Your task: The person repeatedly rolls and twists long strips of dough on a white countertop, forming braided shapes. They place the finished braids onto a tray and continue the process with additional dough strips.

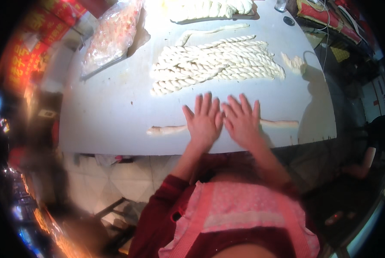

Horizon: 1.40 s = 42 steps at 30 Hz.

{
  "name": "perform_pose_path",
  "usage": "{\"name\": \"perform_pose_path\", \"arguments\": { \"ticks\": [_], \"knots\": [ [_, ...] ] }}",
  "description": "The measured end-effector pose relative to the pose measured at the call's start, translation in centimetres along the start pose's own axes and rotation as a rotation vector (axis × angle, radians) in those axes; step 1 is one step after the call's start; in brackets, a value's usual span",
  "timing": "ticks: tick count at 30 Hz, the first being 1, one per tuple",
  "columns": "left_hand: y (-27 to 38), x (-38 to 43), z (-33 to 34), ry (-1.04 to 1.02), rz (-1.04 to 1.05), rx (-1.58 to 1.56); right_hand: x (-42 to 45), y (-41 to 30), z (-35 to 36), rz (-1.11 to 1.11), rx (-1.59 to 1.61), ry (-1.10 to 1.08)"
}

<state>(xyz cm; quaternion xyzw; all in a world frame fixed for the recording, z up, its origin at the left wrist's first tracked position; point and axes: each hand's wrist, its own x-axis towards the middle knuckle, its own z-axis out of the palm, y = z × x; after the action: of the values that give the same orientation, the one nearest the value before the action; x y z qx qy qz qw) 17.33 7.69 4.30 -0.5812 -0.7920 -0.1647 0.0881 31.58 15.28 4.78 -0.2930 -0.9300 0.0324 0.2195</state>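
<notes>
A thin dough rope [169, 130] lies crosswise near the front edge of the pale work table [98, 129]. My left hand [205, 121] rests flat over its middle, fingers spread. Beside it my right hand [244, 121] is spread over the same rope, the two hands nearly touching. Both hide the rope's middle; its ends show on either side. Beyond the hands lies a batch of twisted dough strands [211, 64], side by side. A single untwisted dough strip [211, 31] lies behind them, and a small irregular dough scrap [294, 63] to their right.
A plastic-wrapped tray [113, 35] stands at the back left. More thick dough pieces [211, 9] lie on a tray at the back. A clear cup [281, 5] and a dark round lid [289, 21] are at the back right. Another person's arm [363, 166] shows at the far right.
</notes>
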Motion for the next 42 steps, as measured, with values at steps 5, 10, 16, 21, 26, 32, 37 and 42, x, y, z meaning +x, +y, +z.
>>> {"name": "perform_pose_path", "arguments": {
  "ticks": [5,10,16,21,26,32,37,42],
  "knots": [
    [-5.7,-1.6,-1.1,-0.092,-0.168,0.135,-0.9,2.1,-0.9,0.118,-0.095,-0.019],
    [-8.5,-5.6,-2.6,-0.119,-0.164,0.185,-5.3,2.4,-2.0,0.099,-0.158,-0.020],
    [-12.8,-1.8,-1.8,0.001,-0.222,0.296,-1.9,6.5,-1.9,0.218,-0.234,-0.039],
    [-11.7,-7.5,-4.0,-0.259,-0.346,0.205,-8.5,7.4,-3.6,0.284,-0.271,-0.113],
    [-16.0,-3.2,-2.3,-0.039,-0.259,0.262,-3.3,11.3,-2.3,0.298,-0.228,-0.005],
    [-18.5,-5.5,-3.1,-0.104,-0.170,0.181,-6.3,12.9,-3.6,0.304,-0.295,-0.104],
    [-18.2,-10.3,-4.8,-0.174,-0.194,0.177,-9.9,13.1,-5.2,0.299,-0.270,-0.106],
    [-23.2,-3.3,-2.2,0.086,-0.283,0.093,-5.2,18.4,-2.7,0.245,-0.212,0.128]
  ]
}}
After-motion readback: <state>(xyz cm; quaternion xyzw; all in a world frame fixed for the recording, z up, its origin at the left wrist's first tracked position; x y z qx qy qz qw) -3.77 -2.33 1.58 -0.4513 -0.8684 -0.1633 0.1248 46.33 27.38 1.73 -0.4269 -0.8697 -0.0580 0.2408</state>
